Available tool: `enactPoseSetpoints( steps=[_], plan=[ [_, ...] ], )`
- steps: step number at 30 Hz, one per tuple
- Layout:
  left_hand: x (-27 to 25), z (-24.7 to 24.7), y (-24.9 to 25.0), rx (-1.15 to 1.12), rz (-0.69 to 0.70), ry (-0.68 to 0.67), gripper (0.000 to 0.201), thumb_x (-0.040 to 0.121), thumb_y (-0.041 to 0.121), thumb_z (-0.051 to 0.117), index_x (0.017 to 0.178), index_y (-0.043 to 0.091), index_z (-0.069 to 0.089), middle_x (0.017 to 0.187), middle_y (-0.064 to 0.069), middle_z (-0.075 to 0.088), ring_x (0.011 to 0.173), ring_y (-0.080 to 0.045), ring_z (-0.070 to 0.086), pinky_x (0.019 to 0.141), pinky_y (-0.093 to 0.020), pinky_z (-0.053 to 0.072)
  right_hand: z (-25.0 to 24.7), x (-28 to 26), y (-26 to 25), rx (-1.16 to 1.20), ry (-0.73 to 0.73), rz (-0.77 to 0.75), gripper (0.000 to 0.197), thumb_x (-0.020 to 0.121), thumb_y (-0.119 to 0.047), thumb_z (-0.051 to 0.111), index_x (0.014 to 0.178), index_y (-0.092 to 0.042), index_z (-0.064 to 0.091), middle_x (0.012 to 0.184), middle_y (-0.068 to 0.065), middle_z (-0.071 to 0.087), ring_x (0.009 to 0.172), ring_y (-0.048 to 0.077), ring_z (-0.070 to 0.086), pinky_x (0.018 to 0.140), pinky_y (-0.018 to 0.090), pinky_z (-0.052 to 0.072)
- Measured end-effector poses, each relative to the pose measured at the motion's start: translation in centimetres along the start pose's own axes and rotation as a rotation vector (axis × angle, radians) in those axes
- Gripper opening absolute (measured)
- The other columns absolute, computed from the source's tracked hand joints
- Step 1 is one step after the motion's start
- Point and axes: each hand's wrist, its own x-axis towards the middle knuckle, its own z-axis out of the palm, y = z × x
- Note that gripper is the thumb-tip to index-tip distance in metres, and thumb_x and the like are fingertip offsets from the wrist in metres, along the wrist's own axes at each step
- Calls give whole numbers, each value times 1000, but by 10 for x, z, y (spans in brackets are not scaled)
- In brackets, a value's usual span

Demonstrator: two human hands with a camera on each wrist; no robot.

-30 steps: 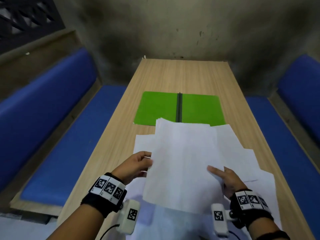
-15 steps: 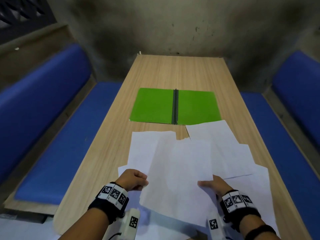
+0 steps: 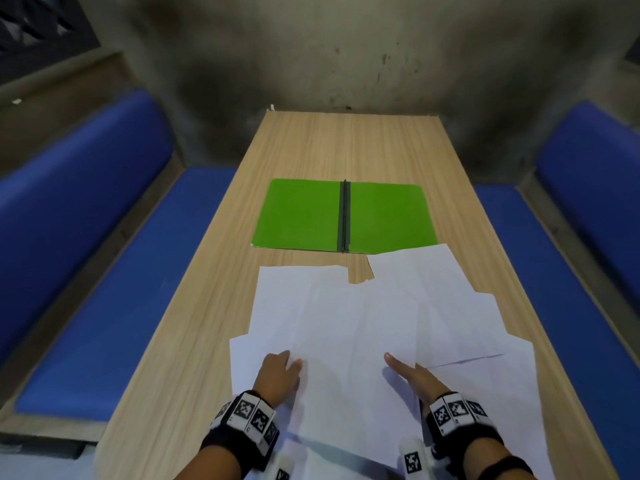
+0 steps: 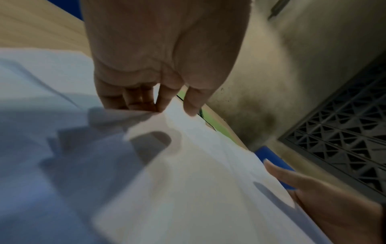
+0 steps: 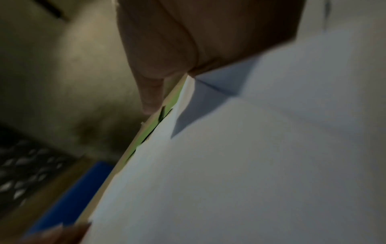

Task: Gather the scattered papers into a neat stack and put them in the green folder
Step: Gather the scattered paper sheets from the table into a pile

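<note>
1. Head view: the green folder (image 3: pixel 343 216) lay open and flat on the table (image 3: pixel 346 147), at 12 o'clock from both hands and well apart from them. Its dark spine ran 12 to 6 o'clock; its long axis ran 9 to 3 o'clock. The papers (image 3: pixel 363 323) lay fanned and overlapping between hands and folder, not yet squared. One sheet's far corner overlapped the folder's near edge at about 1 o'clock.

2. Head view: the left hand (image 3: pixel 277 375) held the top sheet at its left edge, fingers tucked beneath and thumb on top. The right hand (image 3: pixel 414 375) lay at the sheet's right edge with the thumb extended on the paper; its fingers were hidden beneath. Neither hand was clearly nearer the folder. Nothing but the loose sheets stood in the way. Blue benches (image 3: pixel 86 271) flanked the table at 9 and 3 o'clock.

3. Left wrist view: the left hand (image 4: pixel 158 66) pinched the raised edge of a sheet (image 4: pixel 188 173), fingers curled under. The picture was blurred.

4. Right wrist view: the right hand (image 5: pixel 188 41) showed its thumb straight above the sheet (image 5: pixel 250 165); whether the fingers gripped could not be told. A green sliver of folder (image 5: pixel 154 125) showed beyond the paper's edge.
</note>
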Motion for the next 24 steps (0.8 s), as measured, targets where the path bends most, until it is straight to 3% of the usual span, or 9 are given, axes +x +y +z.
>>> enactPoseSetpoints(
  steps=[2,7,10,11,13,16,20,22,24],
  plan=[
    [0,1,2,46,17,-87,27,89,21,49,76,-2,52,68,-3,40,63,-17,40,65,-30,38,5,-4,-8,-58,35,-30,101,53,-65,73,132,-9,46,134,3,49,127,22,43,109,34,27],
    [11,-12,-3,-70,-48,-38,24,91,22,48,69,20,38,67,1,39,64,-15,38,66,-28,31,-10,6,-8,-101,266,-37,42,87,-35,57,114,-3,54,132,21,53,110,29,52,105,38,36],
    [13,-8,5,-125,-110,-81,26,92,26,49,68,27,38,73,7,41,79,-17,45,76,-25,30,-7,8,-7,-113,321,-37,46,87,-27,60,123,1,49,128,15,54,115,31,52,101,37,39],
    [11,-7,11,-149,-117,-83,12,90,29,51,81,23,48,85,3,49,92,-20,49,80,-25,31,-2,10,-5,-133,298,-46,48,85,-21,64,124,3,48,125,15,56,113,31,53,97,35,41],
    [12,-1,15,-262,-179,-72,45,82,37,60,113,6,48,111,-9,55,109,-27,53,87,-27,38,5,9,-4,-153,245,-38,44,80,-8,68,118,4,50,111,11,58,99,25,55,87,31,43],
    [14,1,14,-461,-233,-84,45,73,31,66,108,3,56,107,-15,67,96,-29,64,87,-37,53,8,4,-9,-113,200,-32,37,79,1,67,114,3,53,100,11,58,87,22,55,74,26,45],
    [32,5,-13,-474,-226,-160,48,58,30,69,103,13,64,99,-12,73,90,-30,69,86,-48,55,6,0,-14,47,41,7,23,80,5,63,101,-3,58,113,12,60,76,12,57,50,11,48],
    [46,9,-22,-374,-151,-178,54,52,36,66,104,19,63,102,-8,72,94,-27,68,89,-47,54,8,1,-15,22,-42,35,41,73,-1,68,112,-3,54,113,10,58,84,19,58,61,12,51],
    [29,-6,3,-293,-85,-210,57,53,35,63,107,19,60,105,-6,70,99,-26,66,94,-46,51,14,1,-19,-88,-38,54,49,76,0,68,122,4,51,122,15,58,99,25,55,86,26,47]
  ],
)
